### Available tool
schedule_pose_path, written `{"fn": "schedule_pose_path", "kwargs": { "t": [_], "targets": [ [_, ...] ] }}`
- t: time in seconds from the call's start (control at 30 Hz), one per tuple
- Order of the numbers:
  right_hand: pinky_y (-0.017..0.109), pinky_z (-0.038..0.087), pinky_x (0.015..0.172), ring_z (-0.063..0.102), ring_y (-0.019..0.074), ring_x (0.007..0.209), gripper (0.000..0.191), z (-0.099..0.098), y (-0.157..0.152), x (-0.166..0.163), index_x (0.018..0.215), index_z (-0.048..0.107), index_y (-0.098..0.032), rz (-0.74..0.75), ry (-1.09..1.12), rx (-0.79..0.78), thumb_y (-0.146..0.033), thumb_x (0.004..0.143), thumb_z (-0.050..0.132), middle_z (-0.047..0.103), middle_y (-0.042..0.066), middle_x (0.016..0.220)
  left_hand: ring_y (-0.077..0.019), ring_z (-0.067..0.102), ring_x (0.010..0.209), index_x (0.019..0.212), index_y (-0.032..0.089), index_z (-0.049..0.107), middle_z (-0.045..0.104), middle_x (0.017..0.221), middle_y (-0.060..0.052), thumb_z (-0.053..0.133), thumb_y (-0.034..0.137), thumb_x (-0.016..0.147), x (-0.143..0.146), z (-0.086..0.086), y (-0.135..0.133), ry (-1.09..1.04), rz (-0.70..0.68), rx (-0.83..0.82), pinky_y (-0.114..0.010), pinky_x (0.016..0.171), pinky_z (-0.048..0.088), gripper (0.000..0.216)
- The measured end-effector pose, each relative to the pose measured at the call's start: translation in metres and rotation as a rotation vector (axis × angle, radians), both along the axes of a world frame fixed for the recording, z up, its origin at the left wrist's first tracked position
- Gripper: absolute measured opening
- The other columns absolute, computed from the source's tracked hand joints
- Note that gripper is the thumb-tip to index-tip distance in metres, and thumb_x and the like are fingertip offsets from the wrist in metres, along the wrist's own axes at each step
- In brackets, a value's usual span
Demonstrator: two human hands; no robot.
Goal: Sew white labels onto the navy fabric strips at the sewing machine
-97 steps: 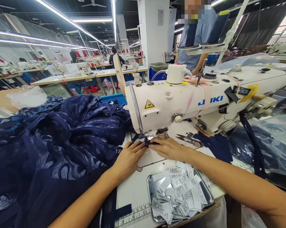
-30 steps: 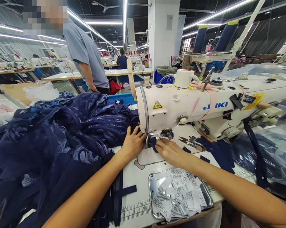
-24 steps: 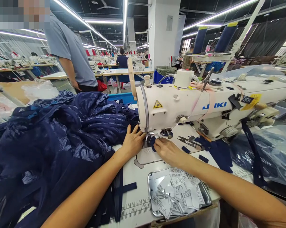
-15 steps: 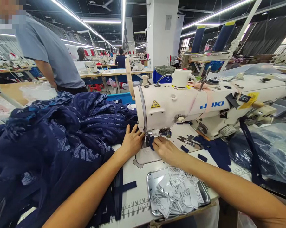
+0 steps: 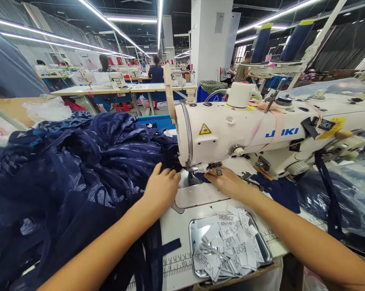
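My left hand (image 5: 161,188) lies flat, fingers together, on the edge of a big heap of navy patterned fabric (image 5: 79,161), just left of the presser foot (image 5: 193,178) of a white JUKI sewing machine (image 5: 246,133). My right hand (image 5: 228,182) reaches under the machine head from the right. Its fingertips are closed on a small navy fabric piece (image 5: 202,176) beside the foot. The needle itself is hidden by the machine head.
A metal tray (image 5: 197,232) of white printed labels sits at the table's front edge. Thread snips (image 5: 251,180) and navy scraps (image 5: 279,190) lie right of my right hand. A plastic bag of dark fabric (image 5: 337,194) fills the right side. A person's sleeve (image 5: 9,72) shows far left.
My right hand has slid back and right, from in front of the foot to beside it. My left hand has drawn slightly toward me. The standing person has moved off to the left.
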State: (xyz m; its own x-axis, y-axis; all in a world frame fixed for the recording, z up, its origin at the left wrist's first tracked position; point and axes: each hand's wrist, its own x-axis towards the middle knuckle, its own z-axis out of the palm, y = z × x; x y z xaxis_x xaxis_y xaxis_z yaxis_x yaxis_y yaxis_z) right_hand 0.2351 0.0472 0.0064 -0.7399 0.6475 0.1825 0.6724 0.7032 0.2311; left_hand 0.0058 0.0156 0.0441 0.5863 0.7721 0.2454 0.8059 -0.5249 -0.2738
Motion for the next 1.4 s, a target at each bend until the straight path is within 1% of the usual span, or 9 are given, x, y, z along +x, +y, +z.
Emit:
{"fn": "schedule_pose_path", "kwargs": {
  "t": [0.17, 0.37, 0.57, 0.7, 0.8, 0.97, 1.2, 1.3, 1.4],
  "targets": [
    [0.038, 0.04, 0.077, 0.053, 0.0235, 0.079, 0.028, 0.001, -0.007, -0.001, 0.097, 0.061, -0.009, 0.033, 0.055, 0.083, -0.028, 0.085, 0.046, 0.061, 0.013, 0.082, -0.0231, 0.057, 0.086, 0.093, 0.016, 0.061, 0.063, 0.098, -0.009, 0.04, 0.018, 0.084, -0.067, 0.031, -0.043, -0.102, 0.071, 0.349, -0.039, 0.075, 0.043, 0.023],
    [0.035, 0.042, 0.067, 0.053, 0.0212, 0.076, 0.032, 0.003, -0.022, -0.018, 0.083, 0.062, -0.013, 0.223, 0.162, 0.125, -0.018, 0.09, 0.031, 0.06, 0.011, 0.077, -0.021, 0.054, 0.094, 0.097, 0.021, 0.06, 0.063, 0.099, -0.006, 0.036, 0.013, 0.085, -0.111, 0.03, -0.079, -0.036, 0.008, 0.286, -0.036, 0.08, 0.042, 0.028],
    [0.033, 0.046, 0.076, 0.055, 0.0183, 0.084, 0.03, 0.005, -0.045, -0.057, 0.113, 0.051, -0.012, 0.396, 0.41, -0.258, -0.021, 0.089, 0.035, 0.06, 0.01, 0.092, -0.0202, 0.054, 0.073, 0.112, 0.021, 0.053, 0.062, 0.077, -0.004, 0.038, 0.007, 0.08, -0.102, 0.039, -0.085, 0.114, -0.012, 0.142, -0.034, 0.065, 0.04, 0.038],
    [0.03, 0.045, 0.084, 0.055, 0.0166, 0.096, 0.047, 0.01, -0.049, -0.107, 0.129, 0.032, -0.012, 0.22, 0.616, -0.596, -0.026, 0.086, 0.044, 0.056, 0.01, 0.109, -0.0194, 0.05, 0.064, 0.08, 0.018, 0.06, 0.056, 0.067, -0.004, 0.037, 0.0, 0.075, -0.08, 0.026, -0.087, 0.143, -0.13, 0.198, -0.036, 0.067, 0.035, 0.03],
    [0.035, 0.043, 0.087, 0.053, 0.0213, 0.103, 0.043, 0.017, -0.031, -0.15, 0.123, 0.037, -0.01, 0.062, 0.676, -0.643, -0.034, 0.089, 0.041, 0.055, 0.014, 0.112, -0.0153, 0.041, 0.052, 0.054, 0.019, 0.045, 0.046, 0.051, -0.001, 0.034, 0.008, 0.081, -0.058, 0.005, -0.093, -0.129, -0.299, 0.207, -0.032, 0.058, 0.031, 0.031],
    [0.039, 0.043, 0.084, 0.053, 0.0274, 0.104, 0.048, 0.025, 0.015, -0.189, 0.116, 0.042, -0.008, -0.163, 0.686, -0.66, -0.046, 0.087, 0.04, 0.055, 0.019, 0.113, -0.0108, 0.042, 0.048, 0.053, 0.018, 0.038, 0.046, 0.049, 0.001, 0.03, 0.012, 0.083, -0.032, -0.025, -0.074, -0.518, -0.353, -0.034, -0.025, 0.051, 0.033, 0.031],
    [0.031, 0.031, 0.101, 0.039, 0.0193, 0.121, 0.045, 0.032, -0.003, -0.122, 0.128, 0.039, -0.006, 0.044, 0.678, -0.858, -0.034, 0.094, 0.026, 0.043, 0.014, 0.131, -0.0158, 0.053, 0.064, 0.068, 0.017, 0.056, 0.06, 0.066, -0.004, 0.039, 0.018, 0.083, -0.03, -0.037, 0.013, -0.535, -0.445, 0.158, -0.028, 0.06, 0.039, 0.023],
    [0.034, 0.034, 0.098, 0.041, 0.0204, 0.12, 0.051, 0.03, -0.03, -0.067, 0.135, 0.029, -0.01, 0.102, 0.62, -0.731, -0.037, 0.091, 0.035, 0.042, 0.013, 0.132, -0.0149, 0.049, 0.06, 0.066, 0.016, 0.056, 0.055, 0.063, -0.003, 0.041, 0.017, 0.082, -0.025, -0.034, 0.011, -0.432, -0.422, 0.14, -0.028, 0.057, 0.035, 0.022],
    [0.039, 0.038, 0.093, 0.05, 0.0235, 0.109, 0.046, 0.019, -0.037, -0.019, 0.129, 0.038, -0.008, 0.028, 0.515, -0.503, -0.03, 0.089, 0.04, 0.056, 0.015, 0.116, -0.0172, 0.048, 0.064, 0.066, 0.016, 0.057, 0.054, 0.069, -0.005, 0.045, 0.017, 0.076, -0.012, -0.027, -0.015, -0.346, -0.364, 0.088, -0.032, 0.063, 0.036, 0.016]
  ]
}}
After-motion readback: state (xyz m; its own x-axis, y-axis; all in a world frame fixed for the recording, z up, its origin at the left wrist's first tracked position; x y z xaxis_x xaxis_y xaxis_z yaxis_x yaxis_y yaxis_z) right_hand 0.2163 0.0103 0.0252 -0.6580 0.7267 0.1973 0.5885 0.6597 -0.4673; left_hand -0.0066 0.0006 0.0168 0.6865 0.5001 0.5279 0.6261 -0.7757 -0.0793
